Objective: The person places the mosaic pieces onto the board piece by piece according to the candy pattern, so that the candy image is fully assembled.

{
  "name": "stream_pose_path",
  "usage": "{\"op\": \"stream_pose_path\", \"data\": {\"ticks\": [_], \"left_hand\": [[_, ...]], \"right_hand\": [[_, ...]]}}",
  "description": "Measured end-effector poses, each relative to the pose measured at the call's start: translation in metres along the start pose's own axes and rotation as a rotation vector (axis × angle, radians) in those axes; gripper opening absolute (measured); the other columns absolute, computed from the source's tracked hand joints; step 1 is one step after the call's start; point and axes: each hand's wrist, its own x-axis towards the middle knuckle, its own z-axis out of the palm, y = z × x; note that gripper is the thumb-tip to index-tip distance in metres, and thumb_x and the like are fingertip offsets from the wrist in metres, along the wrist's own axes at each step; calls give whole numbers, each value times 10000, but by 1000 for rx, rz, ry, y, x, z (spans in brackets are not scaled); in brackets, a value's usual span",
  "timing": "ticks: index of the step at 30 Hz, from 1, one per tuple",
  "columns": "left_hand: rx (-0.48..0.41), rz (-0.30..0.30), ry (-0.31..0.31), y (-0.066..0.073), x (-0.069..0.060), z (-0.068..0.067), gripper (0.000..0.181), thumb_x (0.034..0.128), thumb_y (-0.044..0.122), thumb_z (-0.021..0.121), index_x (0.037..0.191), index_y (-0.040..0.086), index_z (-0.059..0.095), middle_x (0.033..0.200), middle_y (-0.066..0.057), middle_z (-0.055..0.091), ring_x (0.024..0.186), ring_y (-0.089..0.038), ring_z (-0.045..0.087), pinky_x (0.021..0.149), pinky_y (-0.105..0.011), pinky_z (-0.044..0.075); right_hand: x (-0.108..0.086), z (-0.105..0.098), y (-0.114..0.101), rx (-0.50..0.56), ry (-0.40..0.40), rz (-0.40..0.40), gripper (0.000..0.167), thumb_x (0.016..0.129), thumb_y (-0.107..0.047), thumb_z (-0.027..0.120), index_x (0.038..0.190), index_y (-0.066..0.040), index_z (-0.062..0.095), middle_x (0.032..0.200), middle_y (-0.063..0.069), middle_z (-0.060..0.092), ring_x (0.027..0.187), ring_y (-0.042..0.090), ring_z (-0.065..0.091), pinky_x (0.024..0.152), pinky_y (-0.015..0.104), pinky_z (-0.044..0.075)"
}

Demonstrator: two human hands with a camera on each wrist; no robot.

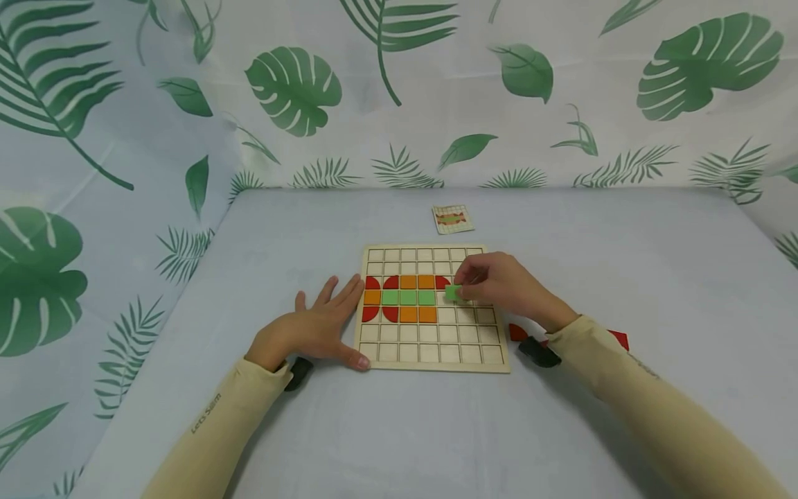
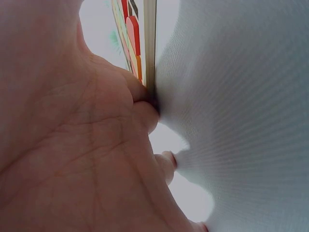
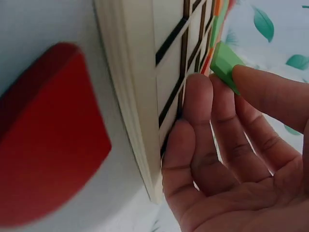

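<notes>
A wooden grid board (image 1: 408, 353) lies flat, with red quarter-circle, orange square and green square tiles in its cells. My right hand (image 1: 508, 287) pinches a green square tile (image 1: 453, 292) between thumb and fingers, over the middle row just right of the placed green tiles (image 1: 408, 297). In the right wrist view the pinched green tile (image 3: 226, 65) is tilted, and two fingertips touch the board (image 3: 133, 96). With fingers spread, my left hand (image 1: 318, 329) rests against the board's left edge; the left wrist view shows its palm (image 2: 87, 135) beside that edge.
A small pattern card (image 1: 453, 219) lies behind the board. Red tiles (image 1: 517, 333) lie to the board's right, partly hidden by the right wrist and sleeve; one red tile (image 3: 53, 140) looms close in the right wrist view. Leaf-printed cloth (image 1: 399, 132) hangs behind the table.
</notes>
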Motion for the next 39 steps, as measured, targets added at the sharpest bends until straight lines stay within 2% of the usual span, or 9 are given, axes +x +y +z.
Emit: {"op": "stream_pose_path", "data": {"ticks": [10, 16, 21, 25, 29, 33, 36, 39], "left_hand": [[7, -3, -3, 1, 0, 0, 1390, 807, 603, 893, 1731, 127, -30, 1797, -23, -100, 1620, -363, -179, 1165, -793, -82], [6, 0, -8, 1, 0, 0, 1384, 812, 601, 890, 1730, 127, -31, 1796, -21, -104, 1619, -362, -181, 1166, -792, -82], [0, 1, -14, 1, 0, -1, 1382, 818, 595, 889, 1729, 121, -36, 1795, -24, -110, 1618, -367, -184, 1164, -792, -87], [-1, -1, -10, 0, 1, 0, 1383, 813, 596, 891, 1730, 124, -31, 1797, -25, -102, 1619, -367, -179, 1164, -794, -83], [0, -4, -9, 1, 1, 0, 1379, 813, 597, 890, 1732, 127, -25, 1799, -23, -95, 1621, -367, -173, 1166, -793, -80], [-1, -4, -10, 1, 1, 0, 1378, 814, 597, 889, 1732, 131, -27, 1799, -22, -95, 1621, -369, -171, 1166, -794, -79], [-5, -4, -11, 0, 1, 0, 1378, 814, 598, 888, 1732, 133, -28, 1799, -21, -95, 1621, -371, -170, 1165, -794, -79], [-5, -1, -11, -1, 1, 0, 1378, 815, 603, 884, 1731, 131, -32, 1798, -22, -98, 1620, -374, -170, 1163, -796, -79]], "right_hand": [[10, 12, 0, -81, -11, -28, 33, 952, -48, 763, 948, -61, 733, 871, 30, 701, 837, 234, 606, 783, 391, 493], [10, 14, -2, -121, -31, -72, 80, 969, -31, 746, 910, -78, 720, 858, 13, 707, 802, 217, 605, 741, 381, 488], [12, 15, -6, -132, -58, -101, 146, 945, 27, 713, 866, -95, 695, 804, 11, 648, 784, 213, 580, 724, 377, 475], [12, 17, -6, -138, -59, -93, 167, 925, 40, 717, 841, -102, 686, 783, 11, 626, 771, 207, 569, 719, 370, 472], [9, 15, -4, -154, -53, -64, 96, 942, -5, 739, 890, -79, 706, 818, 12, 656, 800, 210, 591, 756, 372, 494], [0, 9, -3, -119, -72, -26, 13, 988, -68, 739, 996, -73, 730, 921, 11, 714, 884, 214, 633, 841, 399, 520], [-10, 3, -3, -74, -100, -28, 57, 1021, -100, 718, 1066, -73, 740, 1013, 11, 747, 942, 209, 657, 884, 419, 535], [-20, -3, -2, -46, -127, -64, 115, 1037, -108, 698, 1131, -63, 747, 1098, 17, 760, 997, 208, 663, 926, 439, 535]]}}
